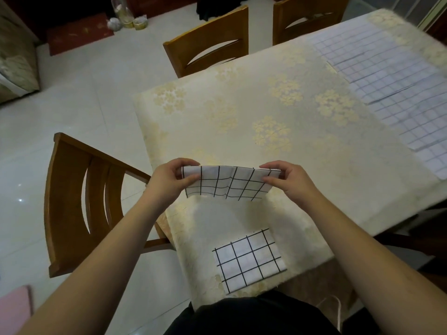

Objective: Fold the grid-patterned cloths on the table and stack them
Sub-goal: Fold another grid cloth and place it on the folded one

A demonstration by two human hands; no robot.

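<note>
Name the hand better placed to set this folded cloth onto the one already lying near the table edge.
Right, marginally: the right hand sits more nearly above the finished cloth; the left hand pinches the held cloth further aside.

Single head-worn wide-angle view, high, looking forward and steeply down, close over near edge of table (278,112).

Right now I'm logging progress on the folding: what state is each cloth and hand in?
held cloth: partly folded, lifted above the table, pinched at both upper corners
folded cloth: folded, lying flat near the table's front edge
unfolded cloths: spread flat, overlapping, at the far right
left hand: pinches the cloth's left corner
right hand: pinches the right corner
</note>
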